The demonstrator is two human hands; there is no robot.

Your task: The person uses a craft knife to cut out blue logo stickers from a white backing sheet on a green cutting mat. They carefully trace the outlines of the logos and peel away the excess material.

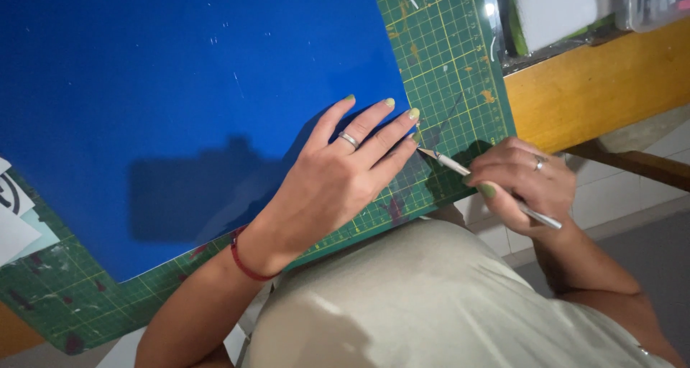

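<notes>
A: Head view, fingers first. Right hand [521,185] pinched shut round a slim metal knife [489,188], held like a pen, tip down at the sheet's right edge.

B: And the left hand [338,177]?

A: Spread flat and wide, holding nothing, pressing down on the blue sheet [180,102]. Fingertips [412,114] right at the sheet's edge, just beside the tip. Ring on one finger, red band at the wrist.

B: Under the sheet?

A: Green cutting mat [453,59], gridded, spotted with paint, showing past the sheet's right and lower edges. Beyond the mat, right of the sheet, a wooden table edge [596,88]; above that a tray [550,16] with something white inside. Left of the sheet, a scrap of white paper [11,217] lying on the mat. Below the sheet, a pale shirt [431,296].

B: Risks from here?

A: Likely a nicked fingertip: pads nearly touching the tip, no ruler between. Could happen on a slip or a sudden give in the sheet. Also a wandering cut if the sheet shifts under light pressure. Cut sits close to the mat's lower corner, so running off onto the lap seems possible with a long stroke. Dim light, shadow over the tip, hard to judge the line.
</notes>
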